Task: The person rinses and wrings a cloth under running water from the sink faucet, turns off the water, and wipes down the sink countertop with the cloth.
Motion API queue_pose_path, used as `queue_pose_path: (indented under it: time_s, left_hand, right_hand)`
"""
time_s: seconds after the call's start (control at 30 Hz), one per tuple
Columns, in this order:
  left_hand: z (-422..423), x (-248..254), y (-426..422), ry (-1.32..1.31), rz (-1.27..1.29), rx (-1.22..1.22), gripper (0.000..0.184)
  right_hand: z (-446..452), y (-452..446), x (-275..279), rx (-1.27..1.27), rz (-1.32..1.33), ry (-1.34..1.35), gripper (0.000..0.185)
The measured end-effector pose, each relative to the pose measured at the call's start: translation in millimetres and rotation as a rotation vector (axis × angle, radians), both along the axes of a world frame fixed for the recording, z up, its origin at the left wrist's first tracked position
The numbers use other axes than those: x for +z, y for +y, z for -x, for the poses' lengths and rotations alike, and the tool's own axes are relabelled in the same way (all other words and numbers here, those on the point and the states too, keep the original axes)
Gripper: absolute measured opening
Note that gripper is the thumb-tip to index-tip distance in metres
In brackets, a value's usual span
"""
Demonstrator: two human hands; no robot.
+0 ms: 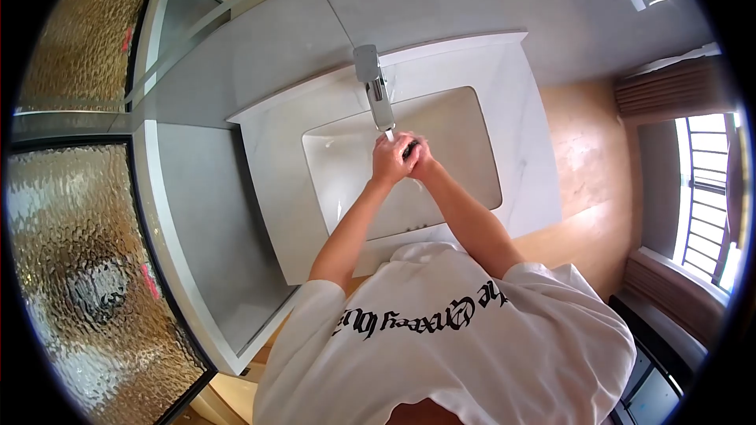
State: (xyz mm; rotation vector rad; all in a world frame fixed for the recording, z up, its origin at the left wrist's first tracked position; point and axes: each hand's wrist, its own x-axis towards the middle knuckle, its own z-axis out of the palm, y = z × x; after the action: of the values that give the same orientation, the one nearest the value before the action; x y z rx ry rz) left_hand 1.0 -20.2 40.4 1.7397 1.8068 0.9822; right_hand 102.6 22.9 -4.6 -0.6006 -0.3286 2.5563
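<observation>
My fingers [401,142] are curled in close, with a small dark thing [409,149] tucked between my left hand [384,162] and my right hand [424,154]. Both hands have it, so only a bit peeks out, and I can't tell its full shape or what it is made of. It is over the white sink with round corners [468,161], just under the spout of the shiny silver metal tap [380,106]. The tap is by the back edge of the white desk with faint gray lines [531,145], a little left of the middle.

I think the dark thing is light, since it is so small. It looks like it would be slippery if it is wet, and it could pop out if I squeeze too hard. I can't tell if it is hard or soft, or if it would break. I'd hold it by its sides, with one palm under it.

I see no name on the tap or the sink. My white cotton-looking shirt [441,362], past the near edge of the desk, has curly black letters. I can make out "he" at one end, but the rest is too bent to read for sure. The red-pink mark [150,281] on the bumpy see-through glass door [79,228] is too blurry to read.
</observation>
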Motion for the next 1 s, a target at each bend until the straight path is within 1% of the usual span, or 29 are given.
queue_pose_path:
  time_s: [0.03, 0.07, 0.1, 0.13, 0.2, 0.23, 0.27, 0.3, 0.33, 0.37, 0.4, 0.43, 0.47, 0.5, 0.53, 0.57, 0.6, 0.63, 0.67, 0.7, 0.73, 0.77, 0.8, 0.83, 0.87, 0.9, 0.93, 0.97, 1.0]
  left_hand:
    - [1, -2, 2, 0.089, -0.055, 0.067, 0.018]
    - [0, -5, 3, 0.173, -0.109, 0.131, 0.014]
    - [2, -9, 7, 0.330, -0.100, 0.144, 0.016]
    - [-2, -14, 11, 0.326, -0.096, 0.135, 0.016]
    - [-12, -24, 22, -0.010, 0.377, 0.526, 0.022]
    - [-8, -42, 24, -0.065, 0.462, 0.594, 0.025]
    - [-2, -59, 25, -0.060, 0.466, 0.586, 0.025]
    - [4, -69, 27, -0.633, 0.581, 0.770, 0.024]
    - [6, -69, 28, -1.223, 0.676, 0.926, 0.023]
    - [8, -69, 24, -1.316, 0.660, 0.849, 0.021]
    - [5, -66, 23, -1.314, 0.666, 0.850, 0.021]
    - [0, -61, 25, -1.433, 0.556, 0.799, 0.020]
    - [-5, -57, 22, -1.545, 0.446, 0.747, 0.019]
    - [-10, -47, 16, -1.246, 0.360, 0.654, 0.020]
    - [-14, -46, 11, -1.242, 0.365, 0.647, 0.020]
    - [-19, -46, 7, -0.563, 0.115, 0.492, 0.021]
    - [-26, -46, -2, 0.106, -0.127, 0.310, 0.022]
    - [-37, 15, -2, 0.132, -0.282, 0.180, 0.016]
    - [-32, 13, -1, 0.135, -0.280, 0.180, 0.016]
    - [-21, 7, 2, 0.202, -0.239, 0.109, 0.014]
    - [-12, 0, 3, 0.265, -0.193, 0.039, 0.011]
    - [-6, -5, 4, 0.302, -0.099, -0.010, 0.009]
    - [-4, -10, 6, 0.301, -0.102, -0.007, 0.009]
    - [-3, -14, 10, 0.269, -0.048, -0.022, 0.011]
    - [-3, -19, 12, 0.236, 0.006, -0.037, 0.013]
    - [-9, -18, 9, 0.376, 0.019, 0.105, 0.025]
    - [-13, -17, 9, 0.378, 0.015, 0.106, 0.025]
    - [-16, -15, 10, 0.235, 0.255, 0.243, 0.031]
    - [-19, -12, 12, 0.085, 0.492, 0.377, 0.037]
  right_hand:
    - [10, 0, -2, 0.039, -0.059, -0.012, 0.045]
    - [16, -2, -4, 0.030, -0.057, -0.013, 0.045]
    - [21, -5, -5, 0.004, 0.036, -0.125, 0.043]
    - [25, -9, -6, -0.022, 0.132, -0.237, 0.042]
    - [33, -12, -7, -0.072, 0.321, -0.455, 0.039]
    - [36, -15, -9, -0.095, 0.420, -0.562, 0.037]
    - [37, -16, -10, -0.118, 0.518, -0.665, 0.035]
    - [34, -24, -41, -0.125, 0.343, -0.697, 0.034]
    - [23, -24, -39, -0.133, 0.348, -0.699, 0.034]
    - [12, -27, -37, -0.092, 0.380, -0.539, 0.036]
    - [3, -29, -30, -0.050, 0.406, -0.375, 0.039]
    - [-3, -30, -22, -0.095, 0.432, -0.291, 0.046]
    - [-4, -28, -15, -0.098, 0.439, -0.289, 0.046]
    - [-5, -26, -12, -0.079, 0.494, -0.237, 0.048]
    - [-5, -22, -9, -0.065, 0.541, -0.184, 0.051]
    - [-4, -20, -5, -0.106, 0.505, -0.108, 0.057]
    - [-5, -19, -2, -0.112, 0.507, -0.109, 0.057]
    - [-5, -16, 0, -0.089, 0.340, 0.063, 0.056]
    - [-2, -11, 0, -0.066, 0.171, 0.237, 0.055]
    - [4, -6, -46, -0.078, -0.149, 0.229, 0.053]
    - [8, -16, -61, -0.078, -0.140, 0.230, 0.053]
    - [11, -23, -70, -0.090, 0.062, 0.338, 0.051]
    - [14, -24, -73, -0.101, 0.258, 0.445, 0.049]
    - [17, -21, -57, -0.098, 0.252, 0.444, 0.049]
    - [17, -21, -39, -0.129, 0.431, 0.253, 0.050]
    - [18, -23, -20, -0.158, 0.608, 0.060, 0.052]
    - [20, -25, -8, -0.187, 0.779, -0.134, 0.054]
    - [19, -28, -30, -0.113, 0.679, -0.136, 0.051]
    - [21, -27, -22, -0.111, 0.673, -0.134, 0.051]
